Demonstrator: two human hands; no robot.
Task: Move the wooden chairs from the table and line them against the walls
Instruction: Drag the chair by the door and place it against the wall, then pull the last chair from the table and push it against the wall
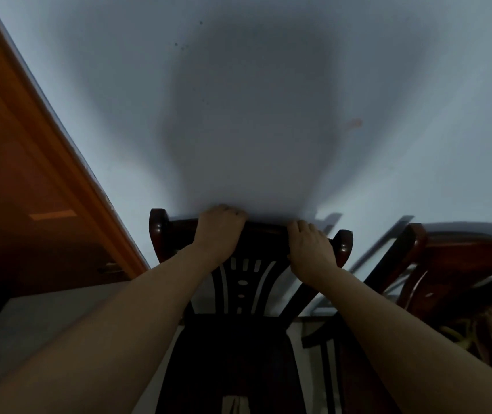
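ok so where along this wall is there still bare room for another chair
Left of the held chair, a bare strip of floor runs to the wooden door. On the right it is crowded: a second chair stands close beside, leaving only a narrow gap. Both hands, left and right, grip the top rail at the wall.

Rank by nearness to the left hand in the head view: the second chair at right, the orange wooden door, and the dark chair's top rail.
From the left hand:
1. Dark chair's top rail: gripped by that hand, against the wall.
2. Orange wooden door: off to the left.
3. Second chair: far right, beyond the right hand.
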